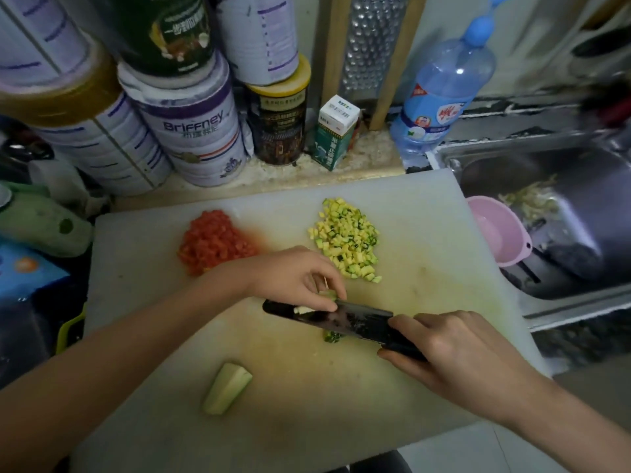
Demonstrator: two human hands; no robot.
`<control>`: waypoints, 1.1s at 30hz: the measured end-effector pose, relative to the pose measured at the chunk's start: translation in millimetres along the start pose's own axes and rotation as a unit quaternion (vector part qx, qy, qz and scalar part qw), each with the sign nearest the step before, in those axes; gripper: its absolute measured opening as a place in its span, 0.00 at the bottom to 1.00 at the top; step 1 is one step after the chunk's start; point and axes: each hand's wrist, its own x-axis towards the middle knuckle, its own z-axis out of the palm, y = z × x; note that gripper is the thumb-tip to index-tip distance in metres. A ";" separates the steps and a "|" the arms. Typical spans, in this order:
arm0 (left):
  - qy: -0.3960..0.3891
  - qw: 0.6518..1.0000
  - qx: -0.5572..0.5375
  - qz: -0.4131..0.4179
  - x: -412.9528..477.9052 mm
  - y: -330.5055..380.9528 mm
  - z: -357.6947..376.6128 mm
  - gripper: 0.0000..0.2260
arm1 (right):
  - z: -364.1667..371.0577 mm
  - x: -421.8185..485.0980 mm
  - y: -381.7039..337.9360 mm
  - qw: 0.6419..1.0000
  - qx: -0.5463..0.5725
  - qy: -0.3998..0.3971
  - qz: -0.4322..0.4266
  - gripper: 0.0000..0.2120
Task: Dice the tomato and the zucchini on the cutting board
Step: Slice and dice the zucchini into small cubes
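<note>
My right grip (454, 349) is clenched around the handle of the knife (341, 319), fingers wrapped under it and thumb lying along the top. The dark blade points left across the middle of the cutting board (426, 233). My left grip (297, 278) is curled tight, fingertips pinching a small zucchini piece (327, 295) right against the far side of the blade, thumb touching the flat of the blade where a pale sliver sticks to it. A little green scrap (332, 337) peeks out on the near side of the blade.

A zucchini wedge (227, 387) lies alone on the near part of the board, well apart from both grips. Further back, the diced tomato (213, 242) sits in a red heap on the left, just beyond my left wrist. The diced zucchini (348, 240) is piled to the right of it, near my left knuckles.

Behind the board, on the tabletop, stand stacked tins (194, 131), a small carton (336, 131), a grater (372, 39) and a blue bottle (440, 93). To the right is the sink (546, 186) with a pink bowl (495, 233) at its edge
</note>
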 end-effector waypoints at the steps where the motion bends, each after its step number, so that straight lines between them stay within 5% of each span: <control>1: 0.002 1.000 -0.012 0.001 2.5 -2.8 1.4 0.10 | 0.9 -2.5 -1.3 1.000 0.002 -0.004 0.012 0.20; 13: 0.013 0.999 -0.030 -0.011 16.6 -16.6 -6.1 0.08 | 2.0 -43.9 11.0 0.991 0.018 -0.032 0.132 0.17; 19: 0.089 0.991 -0.096 -0.006 14.5 -24.4 9.9 0.08 | 16.4 -67.3 19.6 0.954 0.113 -0.025 0.276 0.10; 33: 0.027 0.992 0.123 0.015 47.8 -22.6 43.3 0.13 | 31.4 -73.8 7.9 0.882 0.339 0.018 0.328 0.13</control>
